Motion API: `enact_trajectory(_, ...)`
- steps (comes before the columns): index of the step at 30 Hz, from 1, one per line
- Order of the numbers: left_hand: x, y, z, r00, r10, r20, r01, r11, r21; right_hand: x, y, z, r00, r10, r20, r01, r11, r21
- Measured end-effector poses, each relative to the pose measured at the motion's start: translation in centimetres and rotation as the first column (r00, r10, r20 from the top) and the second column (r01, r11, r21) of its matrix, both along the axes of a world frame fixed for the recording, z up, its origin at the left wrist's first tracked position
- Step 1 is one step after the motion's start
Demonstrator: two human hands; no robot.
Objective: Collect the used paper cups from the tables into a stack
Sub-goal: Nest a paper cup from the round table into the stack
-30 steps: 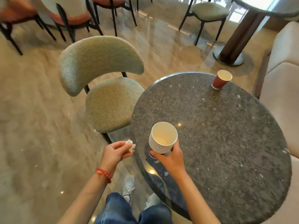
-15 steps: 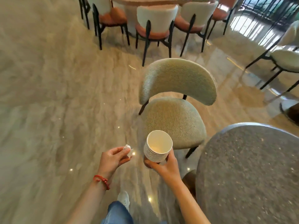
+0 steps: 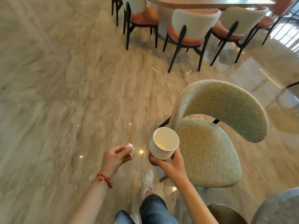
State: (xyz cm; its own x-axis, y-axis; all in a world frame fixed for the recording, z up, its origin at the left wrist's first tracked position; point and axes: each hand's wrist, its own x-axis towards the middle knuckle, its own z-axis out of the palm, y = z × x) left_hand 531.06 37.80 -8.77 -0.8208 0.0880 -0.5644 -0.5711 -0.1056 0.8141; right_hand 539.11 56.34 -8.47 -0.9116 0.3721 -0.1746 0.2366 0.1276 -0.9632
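My right hand point(image 3: 171, 165) grips a stack of several nested paper cups point(image 3: 164, 143), white inside with red showing low on the outer wall, held upright over the floor beside a chair. To its left, my left hand point(image 3: 115, 156) pinches a small crumpled white tissue point(image 3: 130, 148) between thumb and fingertips. No loose cup is in view.
A pale green upholstered chair point(image 3: 210, 143) stands just right of the stack. The round grey stone table's edge point(image 3: 279, 207) shows at the bottom right. A long table point(image 3: 210, 2) with several white-and-orange chairs point(image 3: 192, 28) stands at the back. Glossy marble floor point(image 3: 56, 94) stretches to the left.
The view has turned left, away from the round table and the red cup standing on it. Both hands keep their holds; the long table and its chairs have come closer.
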Motion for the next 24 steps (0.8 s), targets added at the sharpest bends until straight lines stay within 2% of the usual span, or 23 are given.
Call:
enact_trajectory(14,-24.3,9.5,1.0,0.999,0.017,-0.036,-0.017,1.0,-0.015,-25.3,10.2,-0.9,1.0,-0.002,0.004,0.002,1.0,-0.002)
enact_trajectory(18,-31.8,11.6,-1.4,0.999,-0.027,-0.04,0.026,0.999,-0.026,-31.9,11.6,-3.5,1.0,-0.026,0.006,0.026,1.0,-0.001)
enact_trajectory(24,-44.2,15.5,-1.8,0.987,-0.151,-0.054,0.149,0.988,-0.047,-42.6,14.4,-3.7,0.988,-0.15,-0.029,0.149,0.989,-0.014)
